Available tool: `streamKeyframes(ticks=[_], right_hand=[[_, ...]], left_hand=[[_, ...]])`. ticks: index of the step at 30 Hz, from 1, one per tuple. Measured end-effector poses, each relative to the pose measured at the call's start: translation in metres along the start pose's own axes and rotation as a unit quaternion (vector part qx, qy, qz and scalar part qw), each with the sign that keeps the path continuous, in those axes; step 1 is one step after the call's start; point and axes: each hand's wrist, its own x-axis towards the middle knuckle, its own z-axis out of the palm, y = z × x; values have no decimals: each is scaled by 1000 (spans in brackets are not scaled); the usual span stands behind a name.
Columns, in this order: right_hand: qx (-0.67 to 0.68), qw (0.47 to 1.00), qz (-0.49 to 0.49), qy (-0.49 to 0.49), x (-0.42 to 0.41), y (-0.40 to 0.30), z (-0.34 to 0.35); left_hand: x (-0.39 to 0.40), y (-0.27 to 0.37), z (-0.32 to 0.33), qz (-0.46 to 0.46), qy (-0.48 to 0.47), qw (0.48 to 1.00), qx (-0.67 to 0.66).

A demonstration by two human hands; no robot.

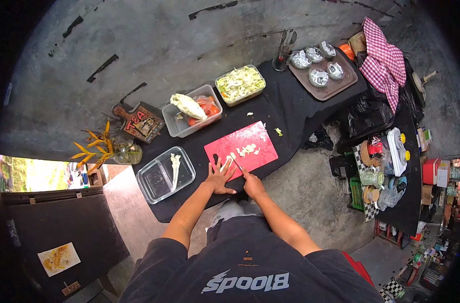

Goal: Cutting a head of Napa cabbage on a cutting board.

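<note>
My right hand [253, 186] grips a knife [237, 163], its blade over the near part of a red cutting board [240, 146]. Spread over a pale vegetable piece [226, 165] at the board's near left is my left hand [218, 180], its fingertips on the piece. Chopped pale bits [249, 150] lie right of the blade. To the left, a divided glass container [166, 175] holds a pale stalk [175, 166]. Behind the board, a plastic tub [173, 125] holds a pale leafy head [188, 106] and bagged tomatoes [211, 110]. Shredded cabbage or lettuce [240, 81] fills another tub.
A brown tray [340, 89] with several wrapped bowls and a glass of utensils [282, 57] stand at the back right. A vase with yellow flowers [127, 153] and a wooden sign [142, 122] stand at left. A side table [400, 216] carries jars.
</note>
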Motion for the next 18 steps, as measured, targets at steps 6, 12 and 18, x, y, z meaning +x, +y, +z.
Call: streamKeyframes(ticks=[6,12,18], right_hand=[[-20,998,41,-50,7,-13,-5],[-27,996,57,-59,16,-24,-4],[-15,998,47,-48,24,-25,-2]], left_hand=[[-2,-3,5,3,15,1000,-2],[-2,-3,4,3,26,1000,5],[-4,2,1,-4,26,1000,16]])
